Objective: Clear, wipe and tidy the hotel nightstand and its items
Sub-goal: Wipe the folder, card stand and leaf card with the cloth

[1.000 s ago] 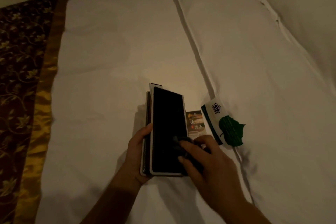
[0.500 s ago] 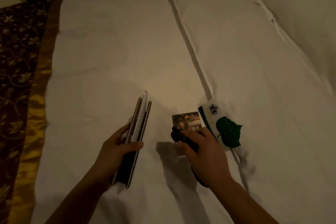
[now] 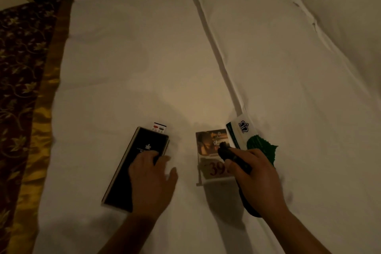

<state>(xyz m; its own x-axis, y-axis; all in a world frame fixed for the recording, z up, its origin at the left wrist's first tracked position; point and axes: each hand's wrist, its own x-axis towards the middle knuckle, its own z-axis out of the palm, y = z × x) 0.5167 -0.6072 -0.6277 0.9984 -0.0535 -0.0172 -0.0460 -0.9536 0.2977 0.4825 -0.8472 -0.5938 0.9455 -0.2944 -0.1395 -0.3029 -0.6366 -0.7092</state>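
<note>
A black folder (image 3: pixel 140 150) with a small crest lies flat on the white bed sheet (image 3: pixel 134 68). A small printed card (image 3: pixel 159 127) pokes out of its top end. My left hand (image 3: pixel 151 179) rests palm down on the folder, fingers spread. My right hand (image 3: pixel 257 175) is closed on a dark cloth (image 3: pixel 226 153), which touches a photo card (image 3: pixel 208 146) marked with a red "39". Right of it lies a green-and-white card (image 3: pixel 242 130) with a green leaf (image 3: pixel 259 146), partly hidden by my right hand.
A folded white duvet (image 3: pixel 268 47) runs along the right, with a pillow (image 3: pixel 350 6) at the far right. A brown and gold patterned runner (image 3: pixel 20 88) covers the left edge of the bed. The nightstand is not in view.
The folder was flat while my right hand wiped it, then my left hand held it on edge; now it lies flat further left. My right hand moved the cloth onto the photo card.
</note>
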